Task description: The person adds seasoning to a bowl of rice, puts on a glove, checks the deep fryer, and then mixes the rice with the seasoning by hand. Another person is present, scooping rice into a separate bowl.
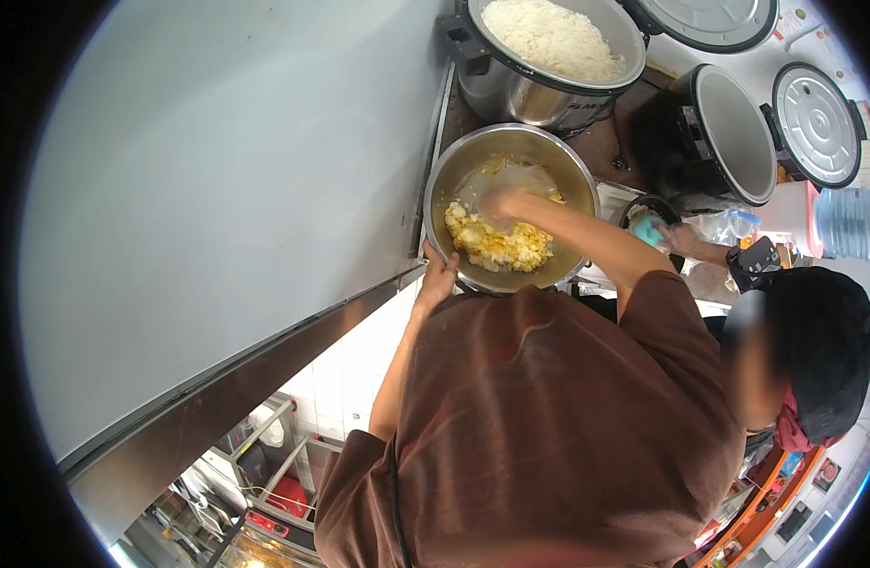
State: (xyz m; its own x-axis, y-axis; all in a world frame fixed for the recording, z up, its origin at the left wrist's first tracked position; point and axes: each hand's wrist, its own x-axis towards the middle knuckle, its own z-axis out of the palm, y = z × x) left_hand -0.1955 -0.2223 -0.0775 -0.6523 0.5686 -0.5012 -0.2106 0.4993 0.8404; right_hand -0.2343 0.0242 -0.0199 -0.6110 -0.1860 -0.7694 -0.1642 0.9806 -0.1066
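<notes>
A large stainless steel mixing bowl point(584, 170) stands before me. My left hand point(438, 278) grips its rim at the near left, thumb over the edge. Inside the bowl lies a clumped heap of yellow and white rice point(499, 241), with a few yellow bits stuck to the far wall. My right hand point(502, 202) reaches down into the bowl, just beyond the heap, and is blurred by motion. A pale, blurred patch surrounds the fingers; whether they hold a tool cannot be made out.
Beyond the bowl stands a large rice cooker point(548, 42) full of white rice, lid raised. Another open cooker point(737, 135) is at the right. A co-worker's hand point(683, 240) holds a turquoise thing point(648, 231) in a black pot point(655, 206). A grey panel point(229, 177) borders the left.
</notes>
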